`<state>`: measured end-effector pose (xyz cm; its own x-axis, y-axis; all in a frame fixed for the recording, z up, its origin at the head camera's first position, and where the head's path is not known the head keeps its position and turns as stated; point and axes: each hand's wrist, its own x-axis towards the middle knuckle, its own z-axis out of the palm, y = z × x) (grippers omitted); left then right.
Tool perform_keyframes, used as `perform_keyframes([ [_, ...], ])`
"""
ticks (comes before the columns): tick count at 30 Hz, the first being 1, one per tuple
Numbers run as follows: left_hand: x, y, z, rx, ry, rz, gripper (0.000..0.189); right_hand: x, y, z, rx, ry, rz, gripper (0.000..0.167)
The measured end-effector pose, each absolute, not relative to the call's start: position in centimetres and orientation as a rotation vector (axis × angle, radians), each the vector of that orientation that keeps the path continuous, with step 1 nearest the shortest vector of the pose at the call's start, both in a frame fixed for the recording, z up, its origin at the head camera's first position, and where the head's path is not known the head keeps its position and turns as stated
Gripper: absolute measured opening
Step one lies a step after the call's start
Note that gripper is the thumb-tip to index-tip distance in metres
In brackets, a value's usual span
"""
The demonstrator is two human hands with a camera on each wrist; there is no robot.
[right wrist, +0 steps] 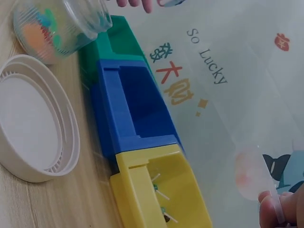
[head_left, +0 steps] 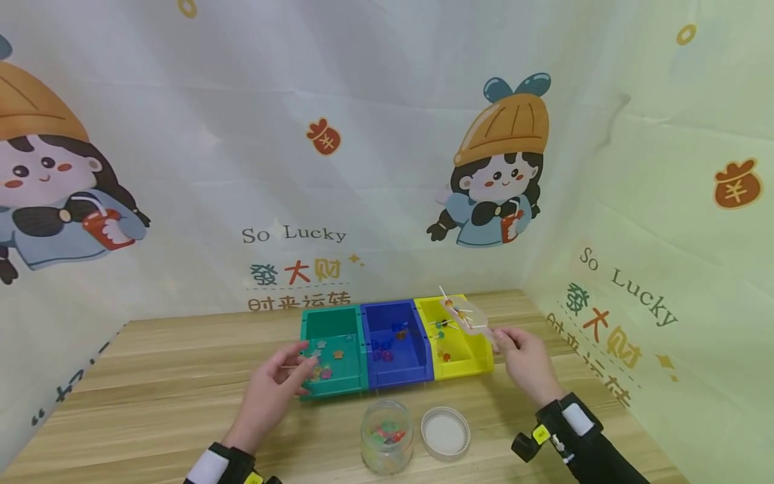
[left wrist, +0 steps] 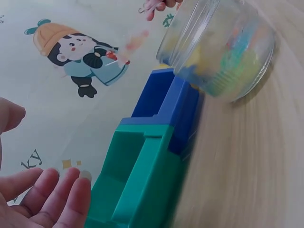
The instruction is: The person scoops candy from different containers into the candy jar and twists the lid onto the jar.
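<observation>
head view: the right hand [head_left: 532, 363] pinches the handle of a translucent scoop [head_left: 478, 321], fingers narrow around it; small stick pieces [head_left: 463, 316] lie in the scoop, above the yellow bin [head_left: 471, 349]. the left hand [head_left: 272, 393] is at the green bin [head_left: 329, 325]'s near left side, fingers loosely bent, thumb apart, gripping nothing visible. a blue bin [head_left: 387, 321] sits between those bins. nearer on the bench [head_left: 181, 376], an uncovered jar [head_left: 387, 452] holds coloured bits, just beside a white lid [head_left: 446, 433].
</observation>
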<state>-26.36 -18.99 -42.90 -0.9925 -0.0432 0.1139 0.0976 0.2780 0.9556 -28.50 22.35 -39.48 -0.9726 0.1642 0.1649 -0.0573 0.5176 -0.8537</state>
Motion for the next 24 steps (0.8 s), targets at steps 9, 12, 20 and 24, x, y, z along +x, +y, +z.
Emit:
perform_keyframes([
  [9, -25.2, -17.6, -43.5, -0.119, -2.403, -1.958, 0.057, -27.2, 22.6, -38.1, -0.056, -2.524, 1.497, 0.037],
  [12, -24.7, -17.1, -44.0, -0.176, -2.406, -1.979, 0.058, -26.7, 22.6, -37.7, -0.031, -2.523, 1.503, 0.035],
  [20, -23.6, -15.7, -45.0, -0.312, -2.515, -1.980, 0.070, -25.5, 22.8, -36.6, -0.001, -2.515, 1.543, 0.034],
  [24, -23.4, -15.0, -45.5, -0.427, -2.546, -2.055, 0.080, -25.0, 22.8, -36.3, 0.013, -2.518, 1.569, 0.032],
])
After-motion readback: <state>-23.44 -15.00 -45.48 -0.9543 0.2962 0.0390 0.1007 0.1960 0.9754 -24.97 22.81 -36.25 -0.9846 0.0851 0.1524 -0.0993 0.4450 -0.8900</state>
